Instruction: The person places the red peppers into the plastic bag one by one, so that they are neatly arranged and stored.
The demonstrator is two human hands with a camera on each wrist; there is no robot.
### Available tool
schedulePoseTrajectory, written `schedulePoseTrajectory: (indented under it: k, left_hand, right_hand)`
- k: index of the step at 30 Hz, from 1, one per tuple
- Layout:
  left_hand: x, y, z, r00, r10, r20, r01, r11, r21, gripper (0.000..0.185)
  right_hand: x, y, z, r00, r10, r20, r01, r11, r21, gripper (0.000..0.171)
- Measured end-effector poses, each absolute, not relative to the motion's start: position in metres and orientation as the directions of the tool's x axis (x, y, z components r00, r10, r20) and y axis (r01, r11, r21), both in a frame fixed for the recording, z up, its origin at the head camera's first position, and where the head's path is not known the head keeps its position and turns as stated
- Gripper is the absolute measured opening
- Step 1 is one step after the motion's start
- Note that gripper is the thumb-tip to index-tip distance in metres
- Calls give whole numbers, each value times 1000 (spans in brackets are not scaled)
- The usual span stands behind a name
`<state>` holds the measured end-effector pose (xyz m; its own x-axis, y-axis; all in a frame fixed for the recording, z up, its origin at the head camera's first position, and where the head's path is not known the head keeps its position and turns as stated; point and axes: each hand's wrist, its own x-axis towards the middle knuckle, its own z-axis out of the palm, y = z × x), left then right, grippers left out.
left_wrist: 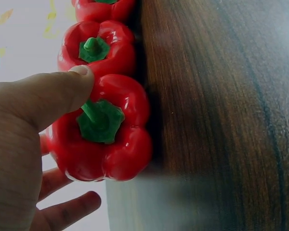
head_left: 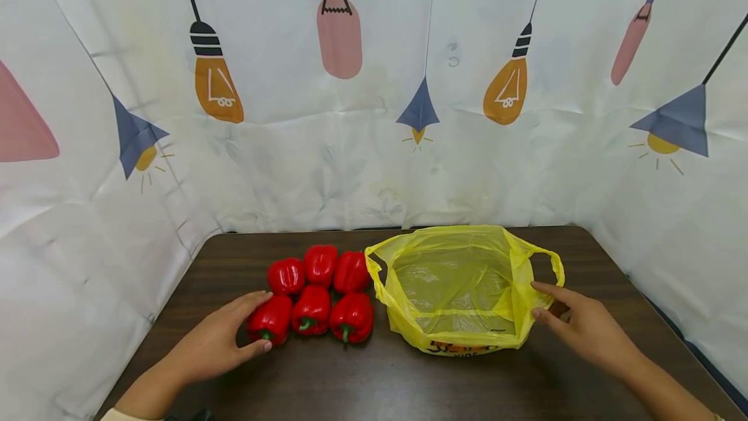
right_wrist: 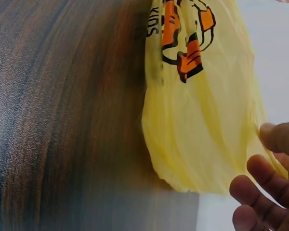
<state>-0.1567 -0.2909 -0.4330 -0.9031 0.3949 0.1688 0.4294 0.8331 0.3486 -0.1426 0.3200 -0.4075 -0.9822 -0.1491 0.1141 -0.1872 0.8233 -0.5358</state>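
Several glossy red bell peppers with green stems stand in two rows left of the middle. My left hand (head_left: 219, 336) is at the front-left bell pepper (head_left: 270, 320), fingertips at its far side and thumb at its near side. In the left wrist view the thumb (left_wrist: 62, 91) overlaps that pepper beside its stem, and the lower fingers are spread. To the right, a yellow plastic bag (head_left: 403, 327) stands with its mouth wide and its handles up. My right hand (head_left: 590, 327) holds the bag's right side below the handle loop, thumb outside, other fingers curled.
Behind the dark wood table (head_left: 362, 388) hangs a white cloth (head_left: 374, 167) printed with lamps and bulbs, and it also runs along both sides. The back-right bell pepper (head_left: 352, 271) stands close against the bag's left handle.
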Motion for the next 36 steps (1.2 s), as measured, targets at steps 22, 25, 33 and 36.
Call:
schedulePoseTrajectory:
  k: [22, 25, 33, 36]
  left_hand:
    - [-160, -295, -436, -898, 404, 177, 441, 812, 383, 72]
    - [-162, -296, -435, -896, 405, 181, 443, 805, 394, 71]
    - [-164, -299, -434, -928, 363, 87, 360, 808, 467, 70]
    - [-165, -299, -433, -936, 347, 65, 334, 811, 481, 69]
  right_hand:
    - [-139, 327, -404, -985, -116, 129, -167, 837, -521, 53]
    - [-139, 327, -404, -987, -109, 121, -157, 842, -517, 54]
    - [-139, 328, -403, -989, -103, 103, -142, 839, -525, 58]
    - [-140, 329, -403, -991, -102, 91, -135, 834, -535, 59]
